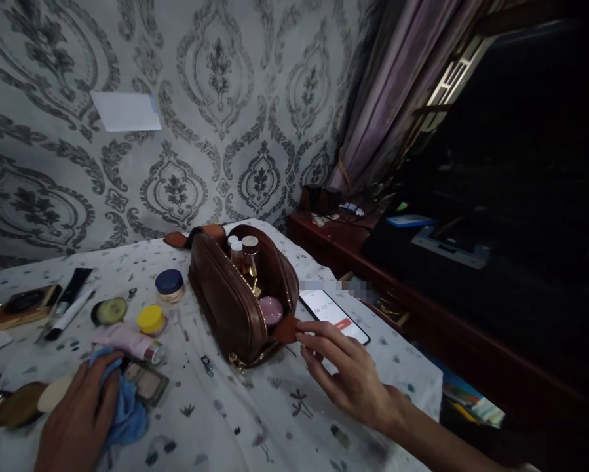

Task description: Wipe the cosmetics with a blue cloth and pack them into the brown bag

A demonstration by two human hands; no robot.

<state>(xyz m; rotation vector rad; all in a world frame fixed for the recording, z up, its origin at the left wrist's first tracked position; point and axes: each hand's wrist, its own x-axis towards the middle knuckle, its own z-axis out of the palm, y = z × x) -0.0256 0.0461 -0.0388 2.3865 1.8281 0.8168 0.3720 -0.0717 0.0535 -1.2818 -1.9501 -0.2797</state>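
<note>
A brown leather makeup bag (220, 295) stands unzipped on the patterned cloth, with small bottles (249, 252) and a pink round container (271, 311) inside. My right hand (346, 373) pinches the reddish-brown leather tab (287, 329) at the bag's near end. At the lower left, my left hand (80, 410) is closed on a crumpled blue cloth (130, 413); part of the cloth is hidden under the fingers. Close to that hand lie a square compact (149, 381) and a pink tube (127, 342).
Left of the bag are a blue-lidded jar (169, 283), a yellow-lidded jar (151, 319), a green round container (112, 311) and several other cosmetics. A phone (334, 314) showing a timer lies right of the bag. Beyond the bed edge stands a dark red desk (333, 236).
</note>
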